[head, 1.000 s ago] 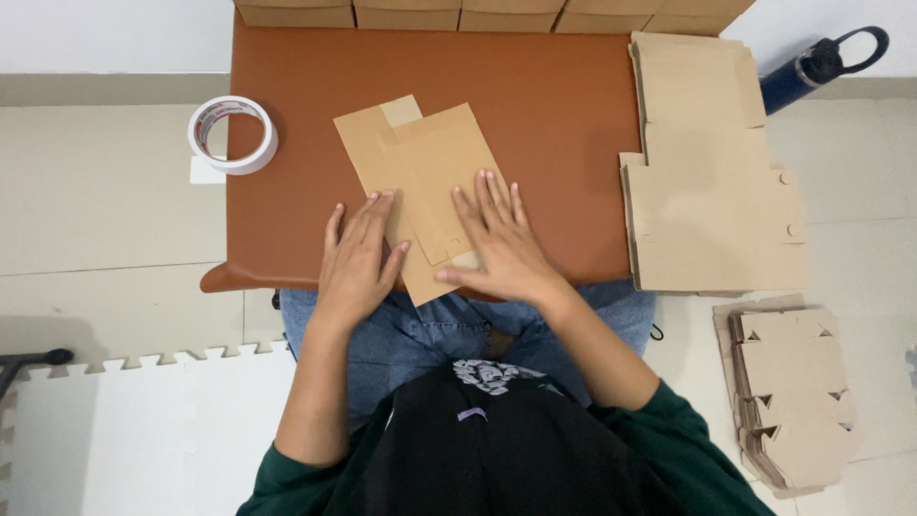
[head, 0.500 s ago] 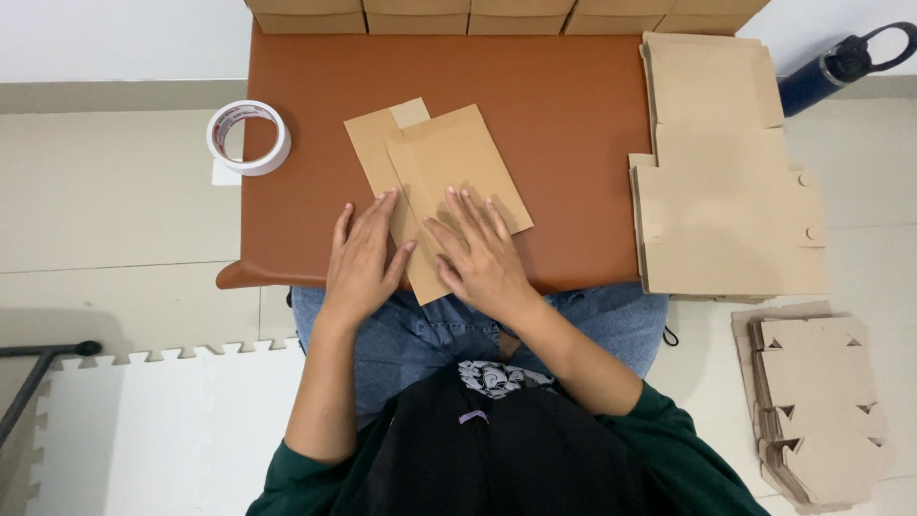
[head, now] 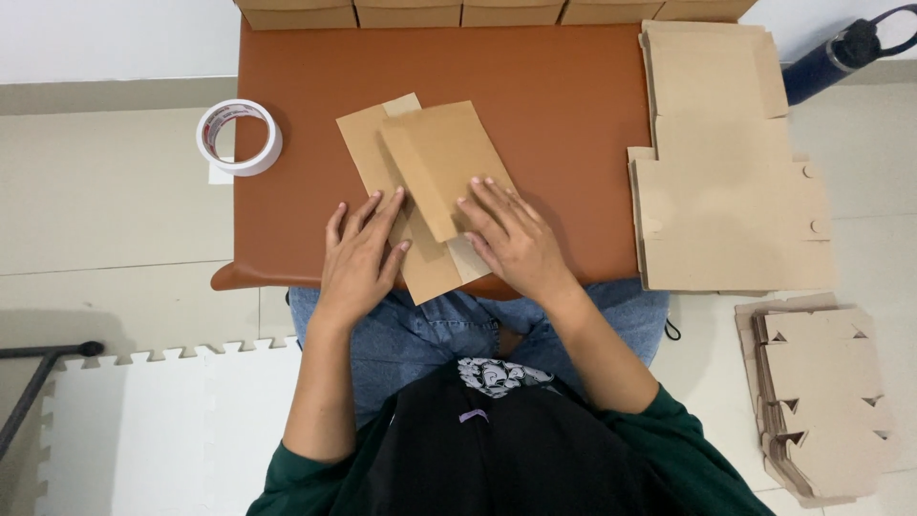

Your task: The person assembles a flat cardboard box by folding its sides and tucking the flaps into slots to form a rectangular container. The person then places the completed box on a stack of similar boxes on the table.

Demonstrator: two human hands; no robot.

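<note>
A roll of white tape (head: 239,137) sits at the brown worktop's (head: 564,86) left edge; flat cardboard blanks (head: 726,172) lie stacked at right; a dark blue bottle (head: 841,57) occupies the upper right; more die-cut cardboard (head: 826,401) rests lower right.

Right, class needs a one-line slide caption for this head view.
Both hands, left hand and right hand, press a folded cardboard blank flat on a brown table, tape roll alongside.

- The scene was bright and evenly lit from overhead, with no harsh glare.
- The brown bench (head: 573,86) showed only a faint, soft sheen.
- Shadows were short and soft, lying under both hands and beside the roll of tape (head: 239,137).
- Focus was sharp across the frame, with no motion blur and only slight bending at the edges.
</note>
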